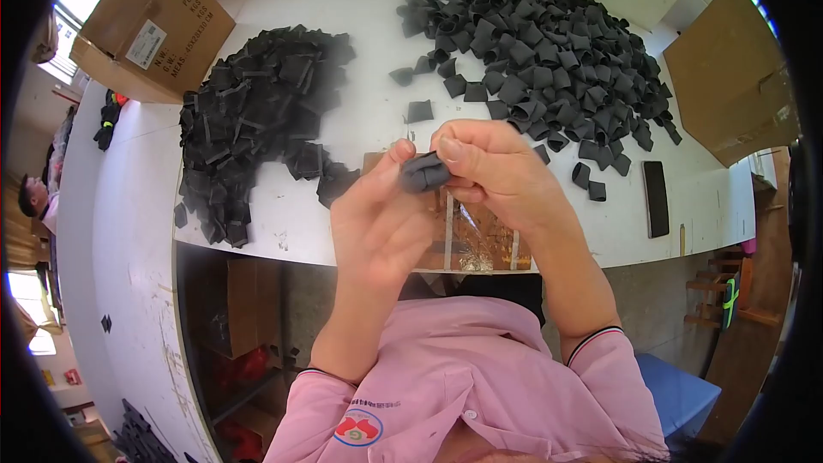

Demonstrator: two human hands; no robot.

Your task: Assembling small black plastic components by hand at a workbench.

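Both my hands meet above the near edge of the white table (360, 120) and pinch one small dark grey folded piece (423, 173) between them. My left hand (377, 219) holds it from the left with thumb and fingertips. My right hand (489, 167) grips it from the right, thumb on top. A heap of flat black pieces (257, 111) lies to the left of my hands. A larger heap of folded dark grey pieces (540, 51) lies to the upper right. A brown taped board (480, 244) sits on the table edge under my hands.
A cardboard box (154, 21) stands at the table's far left, another cardboard box (733, 77) at the far right. A flat black bar (656, 197) lies right of my hands. Another person (34, 197) is at the far left edge. Boxes sit under the table.
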